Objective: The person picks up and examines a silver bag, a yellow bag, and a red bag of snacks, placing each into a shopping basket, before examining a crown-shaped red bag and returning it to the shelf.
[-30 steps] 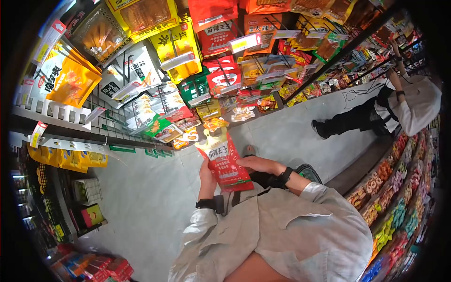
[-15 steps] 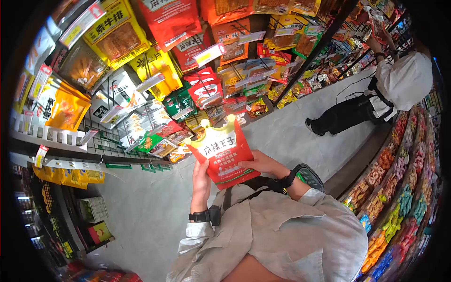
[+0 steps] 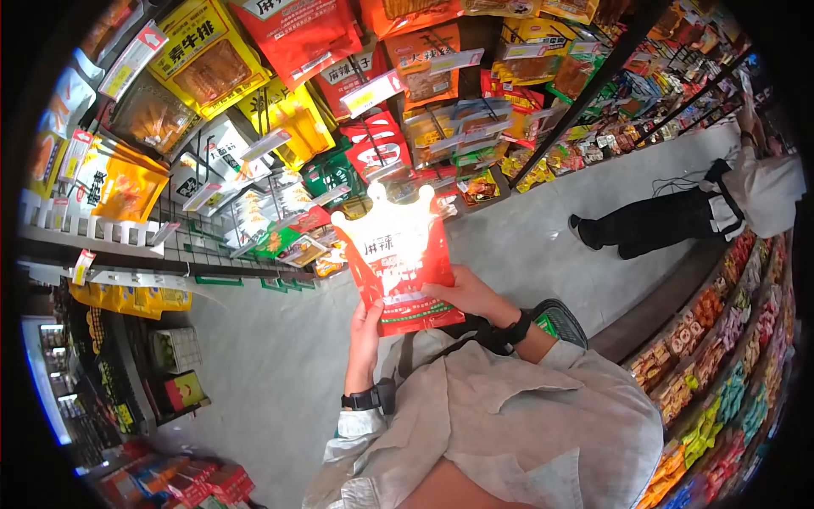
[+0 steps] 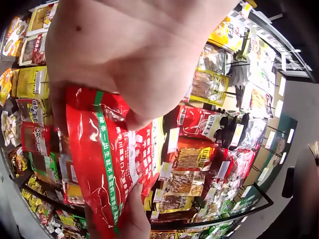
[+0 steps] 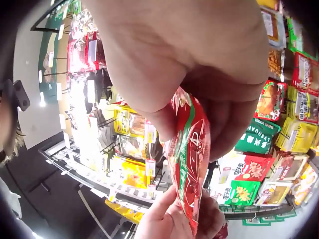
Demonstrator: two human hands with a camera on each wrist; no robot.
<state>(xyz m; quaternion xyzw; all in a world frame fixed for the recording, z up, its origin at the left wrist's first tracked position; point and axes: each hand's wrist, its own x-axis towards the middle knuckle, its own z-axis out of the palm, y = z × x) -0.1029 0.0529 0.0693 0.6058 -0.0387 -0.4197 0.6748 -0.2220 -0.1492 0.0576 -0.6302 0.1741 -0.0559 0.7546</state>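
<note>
Looks like a label-reading step. Red packet is held upright-ish out in front of the shirt, hanging snack packs beyond. Glare washes out its upper print: I'd tilt it off the light, keep the grip light and at the edges. Left hand pinches the lower left edge, thumb in front; right hand likewise clamps the lower right.
</note>
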